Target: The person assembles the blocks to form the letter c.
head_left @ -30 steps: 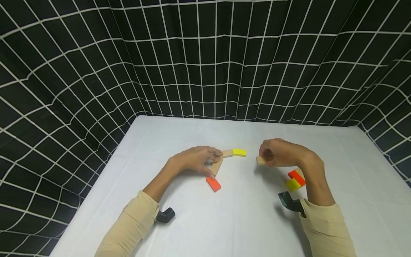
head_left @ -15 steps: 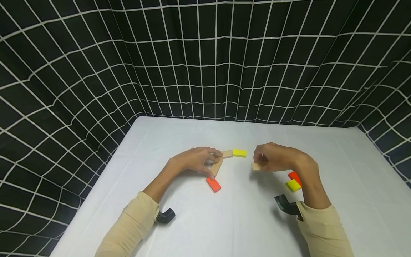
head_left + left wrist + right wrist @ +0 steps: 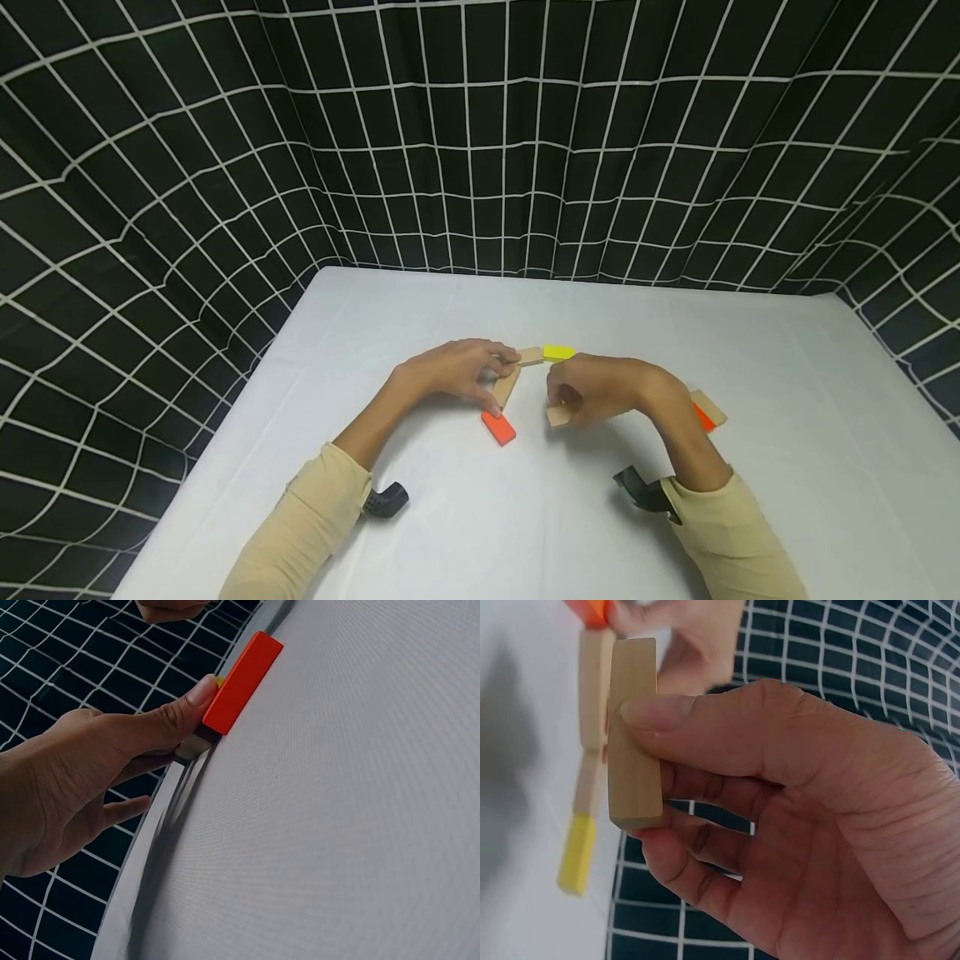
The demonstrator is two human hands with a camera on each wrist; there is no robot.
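My right hand (image 3: 600,387) pinches a plain wooden block (image 3: 635,784) between thumb and fingers, raised off the white table. On the left, a bent row of blocks lies flat: a red block (image 3: 498,428), a wooden block (image 3: 506,388), another wooden block (image 3: 530,357) and a yellow block (image 3: 557,353), partly covered by my right hand in the head view. My left hand (image 3: 459,369) rests over the row's near part. Its thumb touches where the red block meets the wooden one, and its fingertips touch near the joint of the two wooden blocks.
Beyond my right wrist, a second red block (image 3: 703,417) and a wooden block (image 3: 711,406) lie together, partly hidden by the forearm. Dark curtains (image 3: 450,125) with a white grid stand behind and beside the white table (image 3: 480,533).
My right hand has moved left and nearer to me with the wooden block, toward the row. The forearm now hides the loose yellow block on the right. My left hand stays put.
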